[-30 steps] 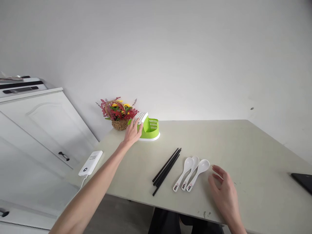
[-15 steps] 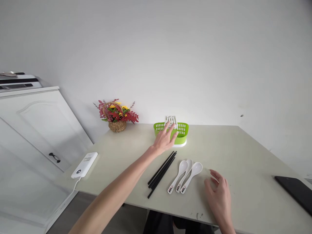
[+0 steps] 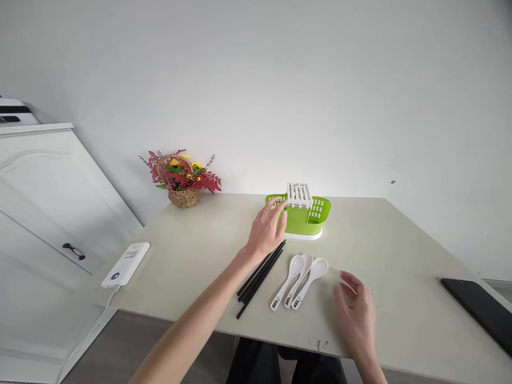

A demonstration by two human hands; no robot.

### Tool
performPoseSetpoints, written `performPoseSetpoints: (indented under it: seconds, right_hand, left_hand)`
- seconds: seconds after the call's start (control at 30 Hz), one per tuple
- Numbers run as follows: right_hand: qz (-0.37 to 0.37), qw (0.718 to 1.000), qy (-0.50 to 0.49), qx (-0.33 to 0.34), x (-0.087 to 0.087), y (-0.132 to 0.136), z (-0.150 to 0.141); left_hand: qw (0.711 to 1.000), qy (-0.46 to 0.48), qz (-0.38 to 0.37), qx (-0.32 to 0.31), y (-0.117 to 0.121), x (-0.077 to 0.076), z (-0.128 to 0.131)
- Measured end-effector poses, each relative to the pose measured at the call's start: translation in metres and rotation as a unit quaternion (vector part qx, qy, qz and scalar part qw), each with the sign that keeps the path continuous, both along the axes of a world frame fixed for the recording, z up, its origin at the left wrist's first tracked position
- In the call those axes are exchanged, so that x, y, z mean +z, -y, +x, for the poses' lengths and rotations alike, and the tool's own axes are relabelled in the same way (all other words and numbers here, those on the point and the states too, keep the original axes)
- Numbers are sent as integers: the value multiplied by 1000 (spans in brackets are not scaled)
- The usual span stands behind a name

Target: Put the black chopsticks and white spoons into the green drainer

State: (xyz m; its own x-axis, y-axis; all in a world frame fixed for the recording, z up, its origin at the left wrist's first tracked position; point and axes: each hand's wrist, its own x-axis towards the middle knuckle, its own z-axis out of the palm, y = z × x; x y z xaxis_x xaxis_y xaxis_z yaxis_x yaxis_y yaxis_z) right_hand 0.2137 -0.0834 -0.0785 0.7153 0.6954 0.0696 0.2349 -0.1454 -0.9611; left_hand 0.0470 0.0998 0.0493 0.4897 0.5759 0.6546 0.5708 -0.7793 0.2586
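Note:
The green cutlery basket (image 3: 298,221), with a white slotted rack (image 3: 300,196) on top and a white base, stands near the wall. My left hand (image 3: 266,226) is at its left front, fingers apart and slightly bent, covering part of that end; whether they touch it I cannot tell. Several black chopsticks (image 3: 260,282) lie in a slanted bundle below that hand. To their right, three white spoons (image 3: 306,280) lie side by side, bowls pointing away from me. My right hand (image 3: 356,309) rests on the table right of the spoons, loosely curved, thumb apart, with nothing in it.
A wicker basket of artificial flowers (image 3: 184,186) stands at the back left. A white power bank (image 3: 126,265) with a cable lies at the left edge, beside a white cabinet (image 3: 36,213). A black phone (image 3: 480,309) lies at the right edge of the table (image 3: 400,240).
The green basket has shifted right on the table, and its white rack shows more fully. My left hand has moved from in front of it to its left end. My right hand stays put.

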Motion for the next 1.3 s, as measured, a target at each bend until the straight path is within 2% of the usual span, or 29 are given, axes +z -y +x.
performPoseSetpoints:
  seconds: [0.07, 0.17, 0.23, 0.33, 0.43, 0.57, 0.83, 1.3]
  right_hand:
    - [-5, 1000, -1, 1, 0, 1, 0]
    - [-22, 1000, -8, 0, 0, 1, 0]
    - [-34, 999, -9, -1, 0, 2, 0]
    - [-45, 999, -5, 2, 0, 2, 1]
    - [-49, 999, -1, 4, -1, 2, 1]
    - [-57, 998, 0, -11, -2, 1, 0]
    - [-77, 997, 5, -17, -2, 0, 0]
    - [-88, 996, -14, -29, -8, -1, 4]
  left_hand:
    - [999, 15, -12, 49, 4, -18, -23]
    - [988, -50, -114, 92, 4, -49, -58]
    - [975, -85, -186, 90, 2, -65, -76]
    - [967, -113, -225, 43, 0, -77, -93]
    - [964, -125, -234, 5, 1, -79, -95]
    - [968, -122, -221, 2, 5, -80, -91]
    - [971, -105, -209, -45, 9, -80, -97]
    - [971, -118, -198, -56, 6, -82, -101]
